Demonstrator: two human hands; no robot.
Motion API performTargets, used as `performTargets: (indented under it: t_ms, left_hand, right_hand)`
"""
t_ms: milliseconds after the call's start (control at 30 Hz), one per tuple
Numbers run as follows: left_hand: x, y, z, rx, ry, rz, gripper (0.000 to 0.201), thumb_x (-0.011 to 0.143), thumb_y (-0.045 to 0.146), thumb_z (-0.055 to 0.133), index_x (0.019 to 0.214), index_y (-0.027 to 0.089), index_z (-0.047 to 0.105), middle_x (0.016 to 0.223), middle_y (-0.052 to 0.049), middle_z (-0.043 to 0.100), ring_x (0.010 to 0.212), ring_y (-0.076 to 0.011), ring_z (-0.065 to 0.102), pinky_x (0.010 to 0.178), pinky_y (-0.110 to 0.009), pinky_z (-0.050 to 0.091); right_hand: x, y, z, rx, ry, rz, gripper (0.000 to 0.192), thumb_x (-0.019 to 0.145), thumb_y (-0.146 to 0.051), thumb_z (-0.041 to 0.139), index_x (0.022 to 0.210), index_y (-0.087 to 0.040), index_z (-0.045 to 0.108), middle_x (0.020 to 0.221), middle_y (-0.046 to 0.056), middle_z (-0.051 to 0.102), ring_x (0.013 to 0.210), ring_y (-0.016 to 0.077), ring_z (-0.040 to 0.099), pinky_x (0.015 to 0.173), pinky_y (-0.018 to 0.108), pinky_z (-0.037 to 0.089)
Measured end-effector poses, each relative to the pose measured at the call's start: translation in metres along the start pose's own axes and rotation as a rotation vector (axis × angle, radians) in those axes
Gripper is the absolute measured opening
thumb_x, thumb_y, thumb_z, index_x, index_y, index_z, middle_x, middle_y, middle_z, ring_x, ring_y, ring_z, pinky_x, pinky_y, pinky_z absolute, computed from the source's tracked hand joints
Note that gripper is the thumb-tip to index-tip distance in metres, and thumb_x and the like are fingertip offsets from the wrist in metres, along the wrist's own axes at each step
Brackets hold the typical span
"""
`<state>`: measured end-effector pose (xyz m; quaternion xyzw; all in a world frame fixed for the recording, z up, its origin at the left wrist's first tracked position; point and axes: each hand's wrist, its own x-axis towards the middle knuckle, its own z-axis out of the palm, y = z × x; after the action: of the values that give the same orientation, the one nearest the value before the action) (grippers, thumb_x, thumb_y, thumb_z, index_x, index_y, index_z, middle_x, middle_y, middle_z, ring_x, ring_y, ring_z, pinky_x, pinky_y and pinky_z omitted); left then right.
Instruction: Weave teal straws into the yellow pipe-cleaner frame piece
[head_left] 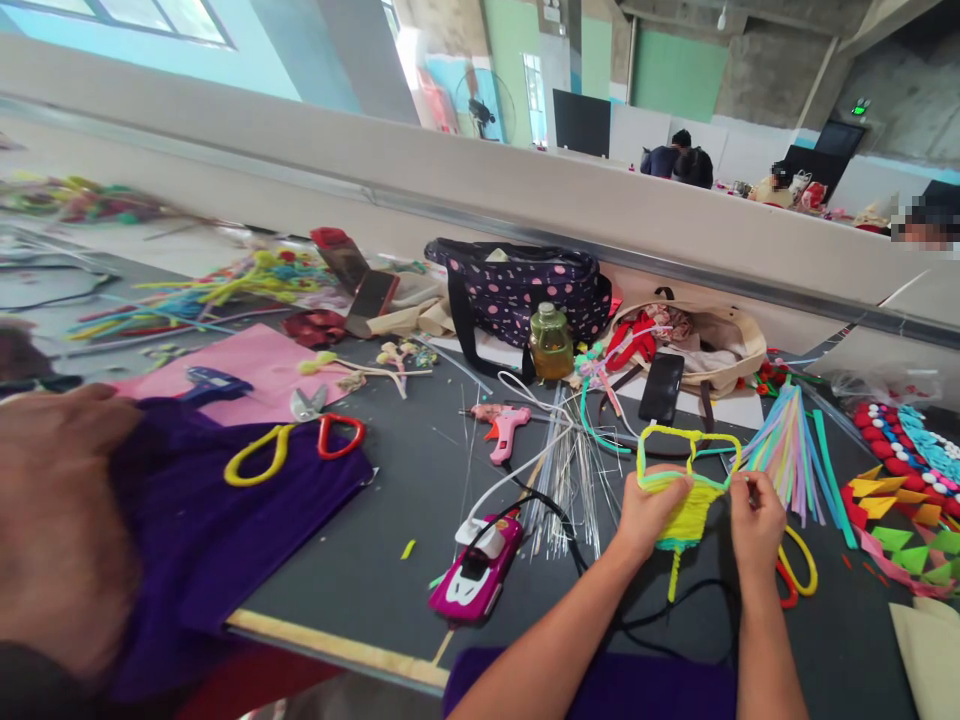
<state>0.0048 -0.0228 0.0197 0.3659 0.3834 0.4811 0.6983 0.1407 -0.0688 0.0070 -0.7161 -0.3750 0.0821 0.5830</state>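
Yellow fuzzy strands, edged in green, form the piece (694, 512) between the two hands, over the dark tabletop (360, 570). Open loops stand at its top; one stem hangs below. Left hand (646, 510): closed on the piece's left side, thumb laid over the front face. Right hand (756, 505): thumb and fingertips pressed together, pinching the upper right corner; exactly which strand lies between them is too small to tell.

Just right of the grip, partly hidden by the right wrist: scissors handles (813, 570), yellow and red. Beyond the right hand: a fan of pastel strips (791, 440). Behind the grip: a black phone (661, 388). Left of the grip: a spread of thin wires (574, 480), then a pink glue gun (508, 430) and, nearer the table edge, a magenta toy car (480, 570). Behind these: a bottle (551, 350) of amber liquid in front of a patterned bag (517, 290). Well left: purple cloth (225, 520) and another person's hand (67, 530), blurred.
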Motion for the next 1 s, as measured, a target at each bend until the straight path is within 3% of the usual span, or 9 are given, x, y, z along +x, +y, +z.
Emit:
performTargets:
  t_ms: [233,367,633,867,933,1000]
  left_hand:
    - [-0.002,0.001,0.001,0.003,0.001,0.033,0.021,0.058,0.028,0.077,0.070,0.011,0.072,0.059,-0.002,0.064,0.053,-0.0126,0.055,0.054,-0.025,0.046]
    - [0.000,0.003,0.000,-0.081,0.001,-0.044,0.023,0.056,0.028,0.079,0.070,0.012,0.070,0.058,-0.001,0.064,0.053,-0.0139,0.057,0.053,-0.026,0.047]
    - [0.003,0.006,-0.001,-0.278,-0.057,-0.242,0.027,0.052,0.025,0.080,0.071,0.012,0.066,0.061,-0.003,0.067,0.055,-0.0174,0.062,0.056,-0.029,0.050]
    - [0.002,0.008,0.001,-0.356,-0.149,-0.355,0.027,0.051,0.023,0.081,0.069,0.011,0.065,0.063,-0.007,0.068,0.057,-0.0177,0.064,0.058,-0.028,0.051]
    - [0.002,0.008,0.001,-0.357,-0.136,-0.340,0.028,0.051,0.024,0.081,0.069,0.011,0.065,0.063,-0.006,0.069,0.056,-0.0181,0.064,0.058,-0.029,0.051]
    - [0.003,0.007,0.001,-0.344,-0.095,-0.301,0.029,0.051,0.025,0.082,0.071,0.011,0.065,0.063,-0.006,0.069,0.055,-0.0186,0.064,0.057,-0.030,0.051]
  right_hand:
    - [0.000,-0.001,0.006,0.413,-0.084,0.279,0.031,0.071,-0.047,0.066,0.069,-0.018,0.057,0.056,-0.004,0.050,0.049,0.0099,0.044,0.041,0.020,0.033]
    - [0.000,-0.011,0.006,0.554,-0.062,0.356,0.028,0.068,-0.042,0.070,0.067,-0.018,0.056,0.055,-0.006,0.049,0.048,0.0085,0.043,0.039,0.019,0.031]
    - [-0.003,-0.017,0.001,0.766,-0.123,0.401,0.023,0.069,-0.036,0.070,0.066,-0.018,0.056,0.056,-0.006,0.047,0.046,0.0072,0.041,0.040,0.019,0.030]
    - [-0.006,-0.021,0.001,0.961,-0.312,0.459,0.026,0.069,-0.039,0.070,0.068,-0.019,0.053,0.063,-0.005,0.047,0.048,0.0054,0.037,0.038,0.017,0.025]
    - [-0.005,-0.022,0.003,0.928,-0.284,0.456,0.028,0.069,-0.040,0.071,0.069,-0.019,0.053,0.063,-0.006,0.047,0.047,0.0054,0.037,0.038,0.017,0.026]
    - [-0.005,-0.022,0.005,0.852,-0.167,0.420,0.029,0.069,-0.042,0.072,0.074,-0.019,0.055,0.061,-0.006,0.048,0.047,0.0059,0.039,0.039,0.017,0.028]
